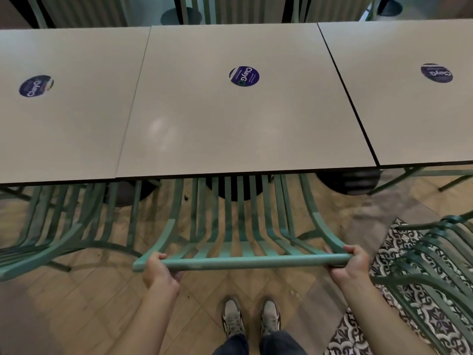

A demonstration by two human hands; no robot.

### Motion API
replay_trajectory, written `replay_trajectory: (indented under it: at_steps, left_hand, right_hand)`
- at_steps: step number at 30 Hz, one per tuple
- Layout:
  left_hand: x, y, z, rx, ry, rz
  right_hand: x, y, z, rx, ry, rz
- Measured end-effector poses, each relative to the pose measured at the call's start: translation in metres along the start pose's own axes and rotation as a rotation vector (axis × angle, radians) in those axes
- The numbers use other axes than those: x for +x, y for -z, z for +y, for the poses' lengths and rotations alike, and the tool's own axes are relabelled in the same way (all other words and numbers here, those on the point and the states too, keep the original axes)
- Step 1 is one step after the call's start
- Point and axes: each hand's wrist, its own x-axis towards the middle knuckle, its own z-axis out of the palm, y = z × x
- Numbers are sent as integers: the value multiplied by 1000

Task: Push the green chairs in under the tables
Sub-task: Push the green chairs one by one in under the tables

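Gripping the top rail (245, 262) of the middle green chair (238, 226) at both ends, I have my left hand (159, 271) and right hand (349, 262) wrapped round it, fingers (354, 250) curled over the bar. That rail runs left to right, square to my shoes (252, 317), and the seat slats point straight ahead under the near edge of the centre desk (245, 119). The push, as I judge it, goes directly forward, both hands equally near. Another green chair (53, 226) sits tucked under the left desk (64, 103); a darker one (435, 254) stands out to my right. Round stickers (244, 76) on each desk read "ClayGo"
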Motion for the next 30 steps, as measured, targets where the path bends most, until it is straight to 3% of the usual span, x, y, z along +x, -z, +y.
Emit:
replay_trajectory:
  at_steps: [11,30]
  left_hand:
    - [-10,2,-14,-1,-4,-41]
    - [-10,9,-17,15,-5,-101]
  right_hand:
    - [8,1,-18,-55,-3,51]
    - [2,8,-20,-57,-37,-38]
